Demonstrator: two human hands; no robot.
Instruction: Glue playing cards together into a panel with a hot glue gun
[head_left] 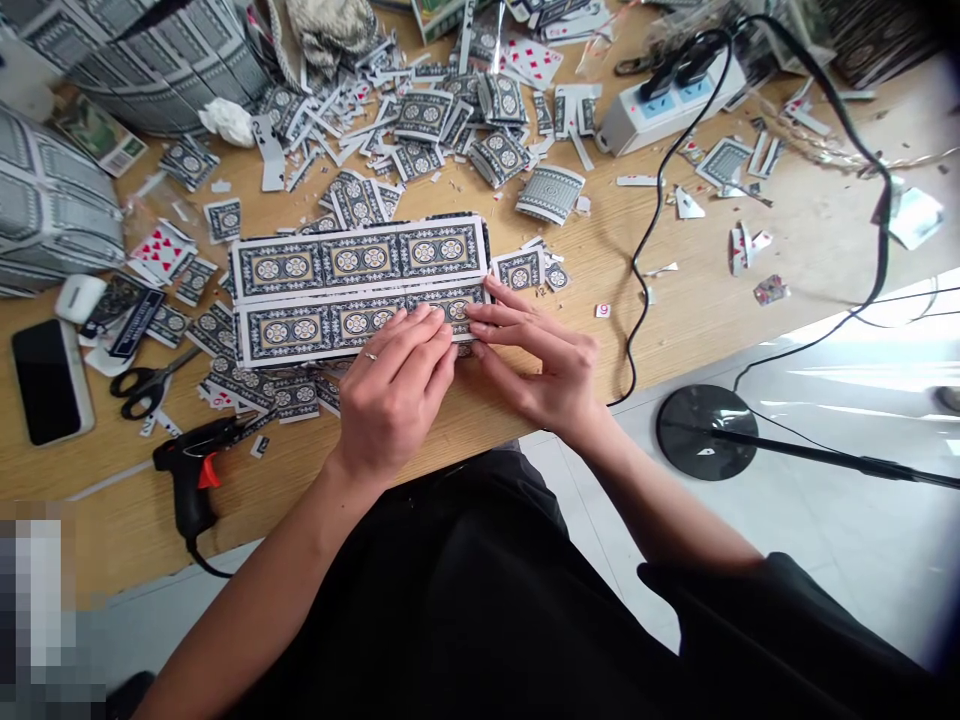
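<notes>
A flat panel of playing cards (364,258), in two rows of patterned backs with white borders, lies over loose cards near the table's front edge. My left hand (397,385), a ring on one finger, rests its outstretched fingers flat on the lower row toward the right. At the panel's lower right corner, my right hand (544,360) has fingers on top and the thumb by the front edge, pinching the corner. The fingertips of both hands nearly meet. What lies under the panel is mostly hidden.
Cut card pieces (424,115) are heaped behind the panel. To the left are scissors (146,385), a black glue gun (191,470) and a phone (51,380). A white power strip (652,115) with black cables stands back right. Large card-covered objects (52,200) stand far left.
</notes>
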